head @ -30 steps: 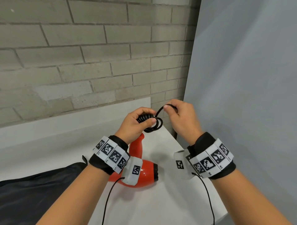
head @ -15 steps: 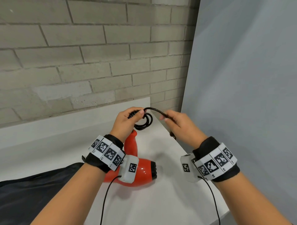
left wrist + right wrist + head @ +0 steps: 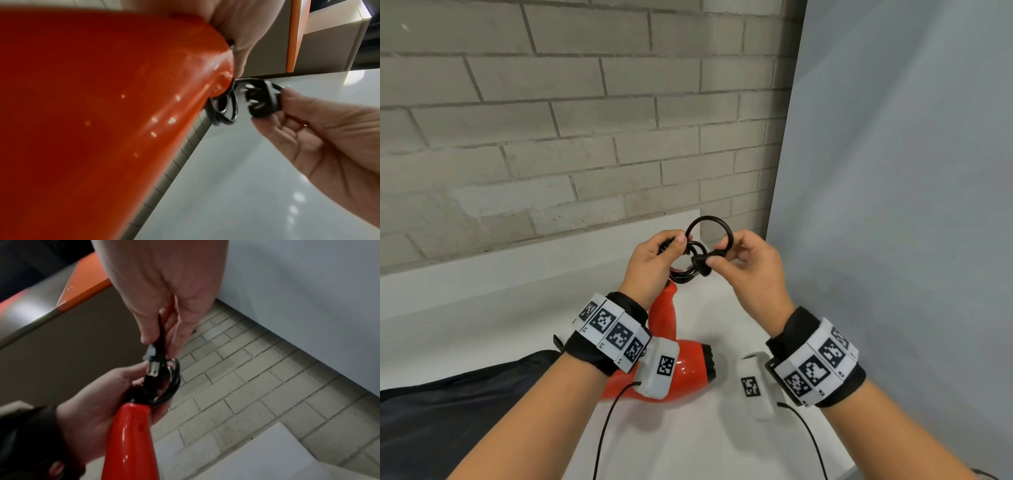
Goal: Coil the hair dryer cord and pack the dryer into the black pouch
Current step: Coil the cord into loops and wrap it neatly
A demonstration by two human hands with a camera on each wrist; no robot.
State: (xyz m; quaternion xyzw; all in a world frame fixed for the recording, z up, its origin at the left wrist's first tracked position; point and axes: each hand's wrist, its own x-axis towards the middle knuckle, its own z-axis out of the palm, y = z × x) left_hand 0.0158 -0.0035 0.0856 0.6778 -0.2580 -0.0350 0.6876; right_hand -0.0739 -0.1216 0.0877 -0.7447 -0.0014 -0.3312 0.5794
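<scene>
A red hair dryer (image 3: pixel 688 368) lies on the white table (image 3: pixel 688 438), its handle (image 3: pixel 664 315) pointing up toward my hands. My left hand (image 3: pixel 654 263) grips the coiled black cord (image 3: pixel 685 274) at the handle's end. My right hand (image 3: pixel 750 267) pinches the black plug (image 3: pixel 702 263) with the cord's last loop (image 3: pixel 710 226) arching above it. In the left wrist view the plug (image 3: pixel 261 102) shows its prongs beside the coil (image 3: pixel 224 112). The right wrist view has the handle (image 3: pixel 131 434) and the coil (image 3: pixel 168 386). The black pouch (image 3: pixel 448 411) lies at the lower left.
A grey brick wall (image 3: pixel 551 120) stands behind the table. A pale grey panel (image 3: pixel 893 205) closes off the right side, close to the table's right edge. Thin black wrist-camera cables (image 3: pixel 606 428) hang under both forearms.
My right hand has swung the cord end back toward the left hand, forming another loop, and now holds the plug beside the coil. The left hand holds the coil slightly higher.
</scene>
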